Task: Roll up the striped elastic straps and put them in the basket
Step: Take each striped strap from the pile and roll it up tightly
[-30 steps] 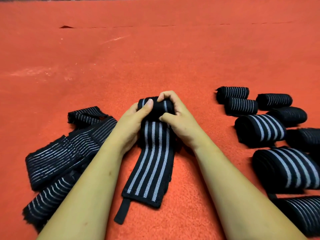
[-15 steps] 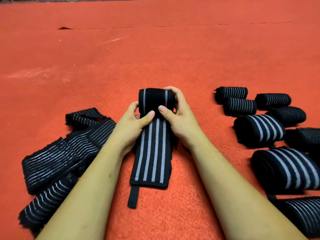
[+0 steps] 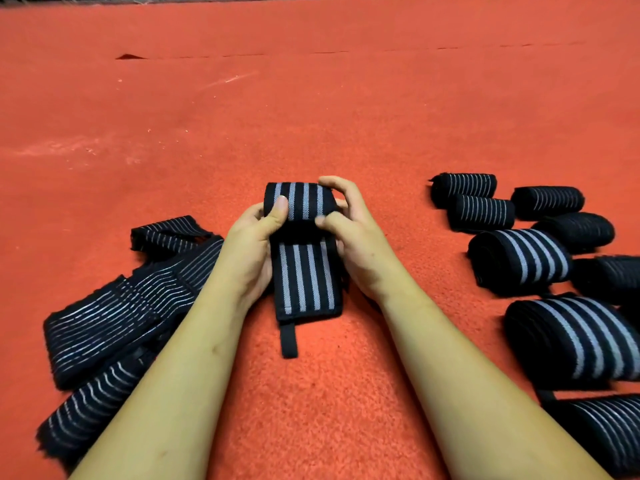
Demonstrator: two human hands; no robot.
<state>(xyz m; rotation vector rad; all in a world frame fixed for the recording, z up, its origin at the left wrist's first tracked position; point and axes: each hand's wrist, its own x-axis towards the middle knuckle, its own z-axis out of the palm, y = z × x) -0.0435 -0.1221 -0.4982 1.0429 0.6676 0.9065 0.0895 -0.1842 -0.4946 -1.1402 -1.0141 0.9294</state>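
- Here the left hand (image 3: 252, 244) grips the left end of the coil, with its thumb laid across the front and its fingers curled behind.
- The right hand (image 3: 353, 237) grips the right end, fingers curled over the top and thumb pressed at the lower edge.
- Between them is the black elastic strap with four broad grey stripes (image 3: 298, 204). Its far part is wound into a thick coil, and its flat tail (image 3: 306, 282) runs toward the person and ends in a narrow black tab (image 3: 289, 341).
- I cannot tell whether the coil rests on the red carpet (image 3: 311, 98) or is lifted just off it.
- The step in hand, as I judge it, is rolling this strap, and it is well along, since only a short length lies flat.
- The next move likely calls for both hands to turn the coil toward the person over the tail. The edges need to be kept square and the tension firm so the elastic does not spring loose, and the tab would then need securing.
- To the left, partly hidden by the left forearm, lies a heap of flat black straps with thin grey stripes (image 3: 121, 306), not yet rolled.
- To the right, well apart from the hands, a cluster of finished black striped rolls (image 3: 519, 261) lies on the carpet. Some have broad stripes and some fine ones.
- No basket shows in the view, so I cannot tell where the rolls must go. For the rolls in sight, that step looks not yet done.
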